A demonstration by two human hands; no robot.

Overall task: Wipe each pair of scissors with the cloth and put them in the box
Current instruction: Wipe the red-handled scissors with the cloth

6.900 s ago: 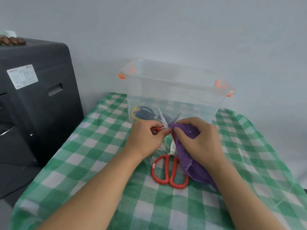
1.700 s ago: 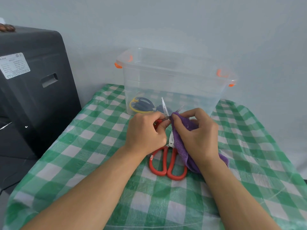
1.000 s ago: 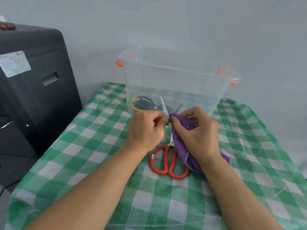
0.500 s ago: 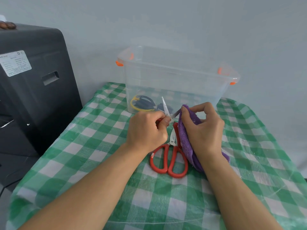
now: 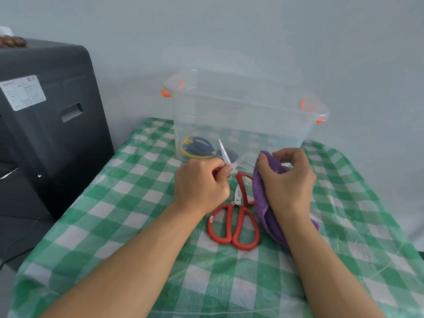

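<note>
Two pairs of red-handled scissors sit at the middle of this. The small pair (image 5: 226, 158) is up off the table in the left hand (image 5: 200, 185), whose curled fingers and thumb pinch it at the handle, so that the thin blades stick up and apart just in front of the box. One blade shows clearly; the other is faint against the plastic. The large red scissors (image 5: 235, 222) lie flat on the checked cloth between the two wrists, handles toward the person, blades pointing away toward the box.

Just to the right, the right hand (image 5: 286, 180) grips the purple cloth (image 5: 261, 196), fingers curled over its top edge while the rest hangs down under the palm and wrist to the table. The cloth stands a little apart from the small blades, not touching them.

Behind both hands is the clear plastic box (image 5: 243, 115) with orange clips on its rim, open at the top. Inside it, low on the left, lie dark scissors with yellow-edged handles (image 5: 197, 146).

Everything rests on a green and white checked tablecloth (image 5: 114, 214). To the left stands a black machine (image 5: 46, 134) with a white label.
</note>
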